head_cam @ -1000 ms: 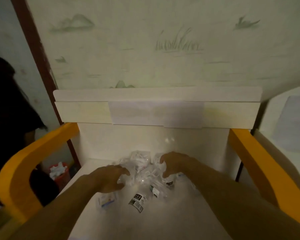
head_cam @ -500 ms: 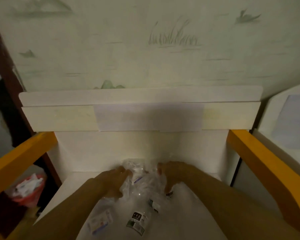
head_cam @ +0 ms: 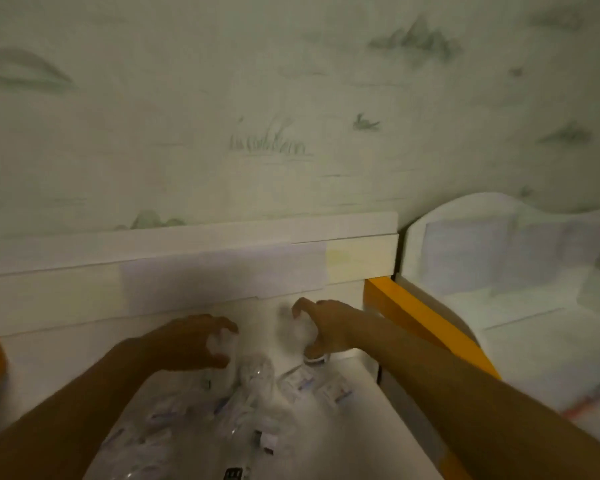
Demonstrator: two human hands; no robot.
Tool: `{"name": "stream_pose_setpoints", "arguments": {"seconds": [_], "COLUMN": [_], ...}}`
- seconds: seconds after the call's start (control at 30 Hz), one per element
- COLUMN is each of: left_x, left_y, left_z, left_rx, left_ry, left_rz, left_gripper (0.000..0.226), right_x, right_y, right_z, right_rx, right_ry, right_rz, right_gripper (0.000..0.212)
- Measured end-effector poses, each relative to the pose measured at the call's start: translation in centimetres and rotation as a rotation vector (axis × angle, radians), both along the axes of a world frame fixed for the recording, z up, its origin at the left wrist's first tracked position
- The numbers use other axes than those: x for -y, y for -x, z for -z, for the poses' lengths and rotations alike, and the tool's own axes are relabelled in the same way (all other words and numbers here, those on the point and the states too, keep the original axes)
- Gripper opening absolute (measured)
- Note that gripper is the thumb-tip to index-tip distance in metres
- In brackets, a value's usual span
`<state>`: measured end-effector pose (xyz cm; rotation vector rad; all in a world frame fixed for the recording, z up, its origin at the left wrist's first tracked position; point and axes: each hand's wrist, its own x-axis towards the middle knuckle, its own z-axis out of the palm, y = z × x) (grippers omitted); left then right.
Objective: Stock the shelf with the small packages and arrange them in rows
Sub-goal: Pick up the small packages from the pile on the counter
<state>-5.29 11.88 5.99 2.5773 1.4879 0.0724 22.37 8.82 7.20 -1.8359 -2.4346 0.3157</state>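
Two hands at frame centre, left hand (head_cam: 191, 344) and right hand (head_cam: 321, 329), each grip curled round a clear small package (head_cam: 297, 332) above the heaped packages (head_cam: 253, 393) on the white shelf (head_cam: 361, 410); best set upright against the back, edges aligned.

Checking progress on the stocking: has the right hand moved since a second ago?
Yes. The right hand has lifted off the pile of packages and gone up and right, toward the shelf's back wall and the yellow side rail.
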Motion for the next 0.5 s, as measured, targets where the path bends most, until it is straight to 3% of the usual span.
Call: {"name": "stream_pose_setpoints", "arguments": {"seconds": [0.27, 0.5], "left_x": [2.4, 4.7], "left_y": [-11.6, -23.0], "left_z": [-5.5, -9.2], "left_rx": [0.383, 0.497], "left_ry": [-0.104, -0.129], "left_rz": [0.247, 0.366], "left_gripper": [0.061, 0.066], "right_x": [5.1, 9.3], "right_y": [-7.9, -17.0], "right_z": [-7.9, -9.8], "right_rx": [-0.066, -0.137], "right_ry": [-0.265, -0.339], "right_rz": [0.127, 0.239], "right_gripper": [0.072, 0.078]}}
